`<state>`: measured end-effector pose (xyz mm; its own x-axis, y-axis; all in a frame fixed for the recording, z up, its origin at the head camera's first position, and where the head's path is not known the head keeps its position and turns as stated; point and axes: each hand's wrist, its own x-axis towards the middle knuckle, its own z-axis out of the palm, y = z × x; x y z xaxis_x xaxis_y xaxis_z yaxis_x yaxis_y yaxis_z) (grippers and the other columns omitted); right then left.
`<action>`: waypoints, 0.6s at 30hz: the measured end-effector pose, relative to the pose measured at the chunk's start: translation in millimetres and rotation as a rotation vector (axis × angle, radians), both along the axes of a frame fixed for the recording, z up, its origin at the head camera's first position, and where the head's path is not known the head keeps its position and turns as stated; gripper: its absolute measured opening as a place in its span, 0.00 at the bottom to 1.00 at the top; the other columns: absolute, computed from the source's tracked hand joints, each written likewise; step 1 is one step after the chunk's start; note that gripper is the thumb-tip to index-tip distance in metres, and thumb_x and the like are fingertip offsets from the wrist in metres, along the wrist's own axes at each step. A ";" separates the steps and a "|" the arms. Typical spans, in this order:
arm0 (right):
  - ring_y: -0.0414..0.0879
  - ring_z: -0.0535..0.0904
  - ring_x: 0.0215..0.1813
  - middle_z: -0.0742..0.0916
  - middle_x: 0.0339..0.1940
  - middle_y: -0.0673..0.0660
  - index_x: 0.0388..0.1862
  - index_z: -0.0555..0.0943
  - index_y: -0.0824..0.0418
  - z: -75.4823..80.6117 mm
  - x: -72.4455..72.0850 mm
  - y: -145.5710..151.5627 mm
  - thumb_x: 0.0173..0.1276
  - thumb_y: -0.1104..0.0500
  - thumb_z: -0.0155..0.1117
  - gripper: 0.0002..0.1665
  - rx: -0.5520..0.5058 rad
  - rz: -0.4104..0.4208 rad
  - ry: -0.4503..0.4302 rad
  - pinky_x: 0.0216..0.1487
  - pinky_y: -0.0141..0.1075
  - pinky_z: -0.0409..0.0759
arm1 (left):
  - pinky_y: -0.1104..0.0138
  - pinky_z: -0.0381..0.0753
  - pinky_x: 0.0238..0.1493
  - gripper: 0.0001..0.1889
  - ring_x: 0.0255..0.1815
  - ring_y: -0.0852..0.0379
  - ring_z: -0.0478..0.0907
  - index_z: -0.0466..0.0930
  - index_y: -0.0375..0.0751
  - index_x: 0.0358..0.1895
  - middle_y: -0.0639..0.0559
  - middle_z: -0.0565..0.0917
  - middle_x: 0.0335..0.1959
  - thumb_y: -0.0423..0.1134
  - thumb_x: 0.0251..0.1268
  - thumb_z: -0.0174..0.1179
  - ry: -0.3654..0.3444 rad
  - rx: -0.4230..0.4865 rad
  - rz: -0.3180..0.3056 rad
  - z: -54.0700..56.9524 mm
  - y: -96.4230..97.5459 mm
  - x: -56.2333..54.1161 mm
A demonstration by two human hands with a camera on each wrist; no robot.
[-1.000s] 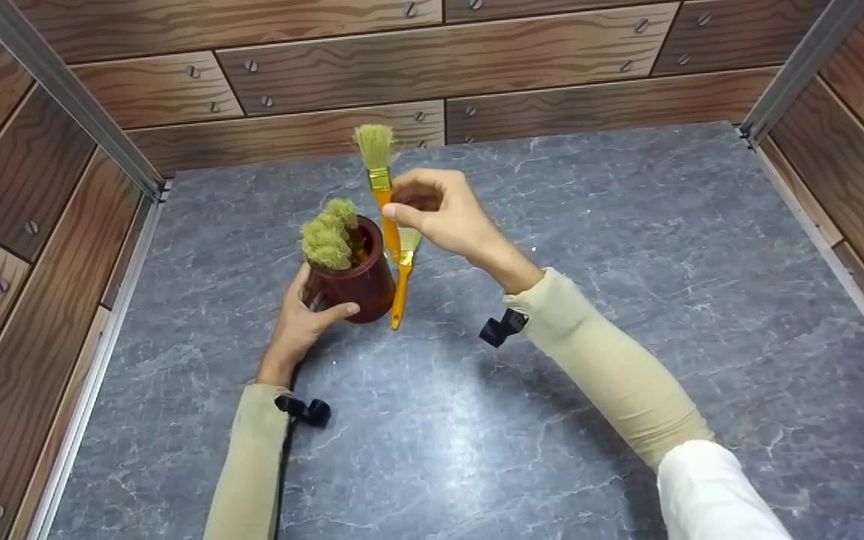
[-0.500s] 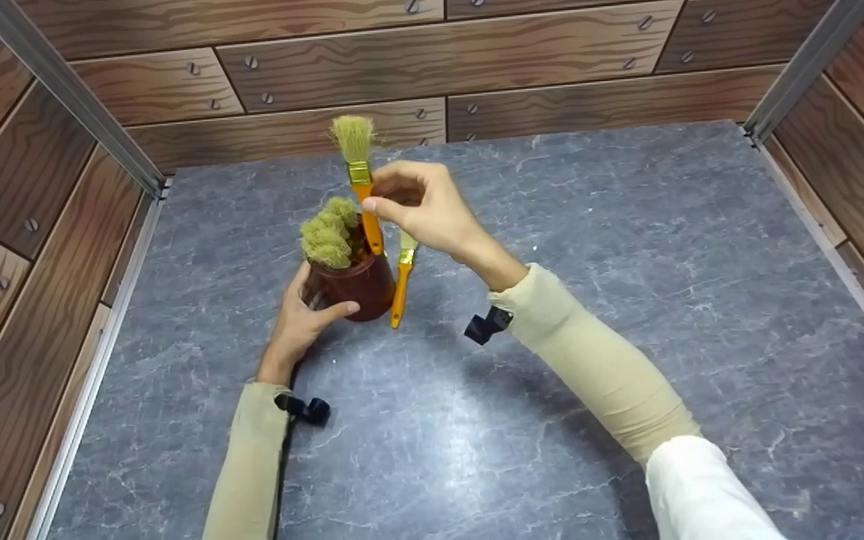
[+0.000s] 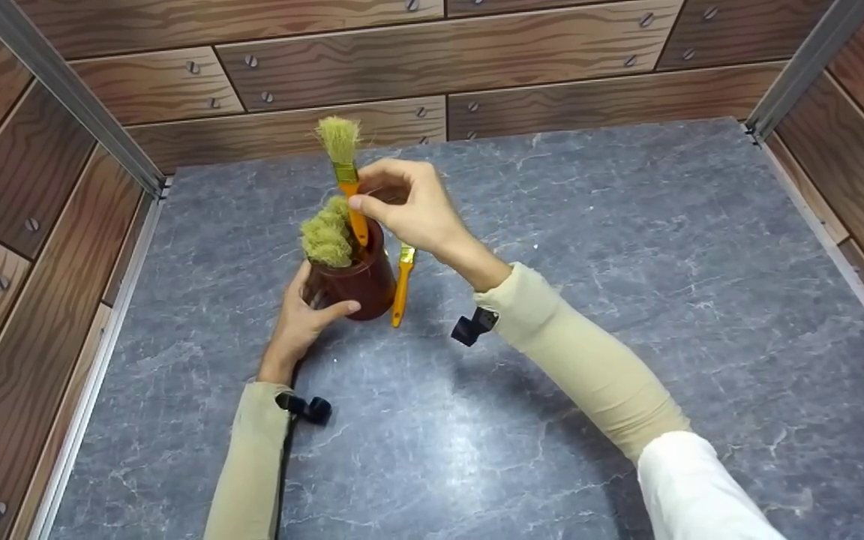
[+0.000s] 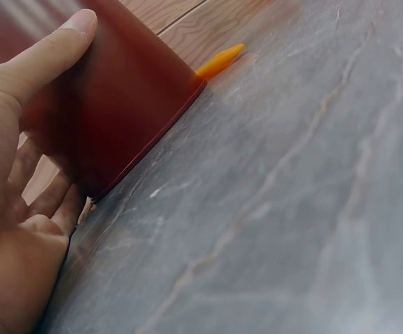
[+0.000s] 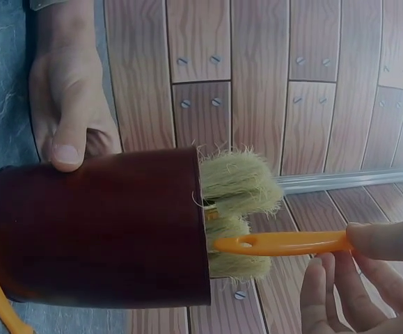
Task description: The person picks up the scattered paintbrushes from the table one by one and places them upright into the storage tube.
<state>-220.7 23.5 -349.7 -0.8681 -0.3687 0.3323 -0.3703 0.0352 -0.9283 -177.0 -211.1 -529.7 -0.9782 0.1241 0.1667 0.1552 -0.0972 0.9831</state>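
A dark red-brown cylindrical cup stands upright on the grey table, with several paintbrushes in it, bristles up. My left hand grips the cup's side, thumb across the front and fingers behind. Between thumb and fingertips, my right hand pinches the orange handle of a paintbrush, its pale bristles pointing up. The lower end of that handle is right at the cup's mouth in the right wrist view. Another paintbrush lies on the table against the cup's right side, its bristles hidden behind my right hand.
The grey marbled table spreads to the right and in front of the cup. Wood-patterned panels wall it in at the back and both sides, with metal strips along the side edges.
My right hand has moved left with the paintbrush, from beside the cup to over its mouth. The left hand and the cup have stayed in place.
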 end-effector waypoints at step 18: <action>0.49 0.91 0.44 0.94 0.47 0.58 0.52 0.90 0.64 -3.2 -3.1 -7.7 0.68 0.64 0.77 0.14 0.009 -0.005 -0.018 0.50 0.40 0.90 | 0.58 0.72 0.80 0.52 0.80 0.49 0.71 0.62 0.57 0.84 0.51 0.74 0.79 0.28 0.59 0.80 -0.013 -0.001 -0.007 0.6 -0.7 1.7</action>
<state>-223.8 15.8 -352.9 -0.8756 -0.3675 0.3134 -0.3534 0.0451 -0.9344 -175.3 -211.8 -529.1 -0.9793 0.1315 0.1540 0.1419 -0.0973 0.9851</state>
